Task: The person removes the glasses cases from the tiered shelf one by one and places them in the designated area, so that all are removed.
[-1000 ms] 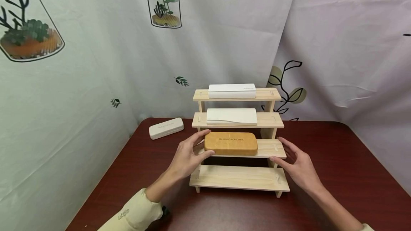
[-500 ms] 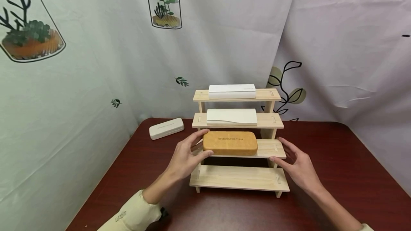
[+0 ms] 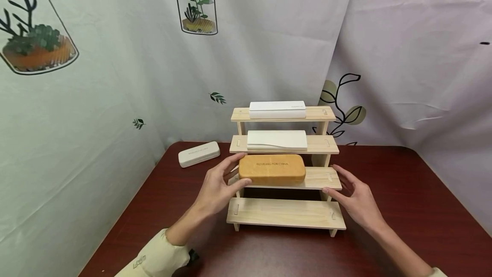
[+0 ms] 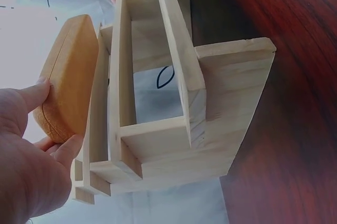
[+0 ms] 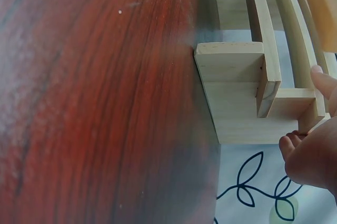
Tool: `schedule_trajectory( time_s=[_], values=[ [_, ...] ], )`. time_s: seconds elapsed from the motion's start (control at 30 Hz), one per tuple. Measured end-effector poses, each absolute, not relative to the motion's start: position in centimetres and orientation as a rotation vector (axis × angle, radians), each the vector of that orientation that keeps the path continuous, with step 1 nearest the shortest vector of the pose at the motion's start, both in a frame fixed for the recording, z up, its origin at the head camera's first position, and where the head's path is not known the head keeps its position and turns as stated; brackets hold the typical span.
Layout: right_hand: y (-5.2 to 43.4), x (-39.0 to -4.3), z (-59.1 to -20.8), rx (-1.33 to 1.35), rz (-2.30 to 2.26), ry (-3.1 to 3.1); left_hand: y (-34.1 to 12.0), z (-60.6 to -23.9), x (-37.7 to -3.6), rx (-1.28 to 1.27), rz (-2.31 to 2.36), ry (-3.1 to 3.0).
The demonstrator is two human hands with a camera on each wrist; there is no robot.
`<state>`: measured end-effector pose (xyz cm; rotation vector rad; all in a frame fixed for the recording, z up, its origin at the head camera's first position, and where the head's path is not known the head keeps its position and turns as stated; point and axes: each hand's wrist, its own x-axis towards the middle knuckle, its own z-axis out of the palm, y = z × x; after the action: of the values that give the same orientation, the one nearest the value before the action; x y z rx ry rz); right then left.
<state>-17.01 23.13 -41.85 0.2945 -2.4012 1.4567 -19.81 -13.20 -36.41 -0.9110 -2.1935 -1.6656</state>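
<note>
My left hand [image 3: 216, 189] grips the left end of a tan glasses case [image 3: 272, 169] with dark lettering on its lid, thumb in front and fingers behind. The left wrist view shows the case [image 4: 73, 71] held close over the third tier from the top of a stepped wooden display stand [image 3: 286, 213]. At the right end of that same tier, my right hand [image 3: 359, 204] holds the board, its thumb [image 5: 318, 74] at the front edge and its fingers around the end. A white case [image 3: 277, 110] lies on the top tier, and a cream flap-front case [image 3: 276, 140] on the tier below it.
A pale, rounded glasses case [image 3: 199, 154] lies on the dark red table [image 3: 161, 208], left of the stand. Behind the table hangs a light curtain [image 3: 269, 54] printed with plants. The stand's bottom tier bears nothing.
The tan case has moved a little left and up in my left hand, showing more of the tier at its right. My right hand stays where it was on the stand.
</note>
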Motion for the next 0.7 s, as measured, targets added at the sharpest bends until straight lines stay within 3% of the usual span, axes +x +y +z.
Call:
schedule_trajectory(
  time_s=[0.33,0.7],
  values=[
    [23.0,-17.0,-41.8,0.291,1.446,-2.412,-13.2,-33.8,-17.9,-0.907,-1.656,-2.171],
    [23.1,-16.9,-41.8,0.278,1.451,-2.417,-14.3,-33.6,-17.4,-0.87,-1.664,-2.181]
  ],
)
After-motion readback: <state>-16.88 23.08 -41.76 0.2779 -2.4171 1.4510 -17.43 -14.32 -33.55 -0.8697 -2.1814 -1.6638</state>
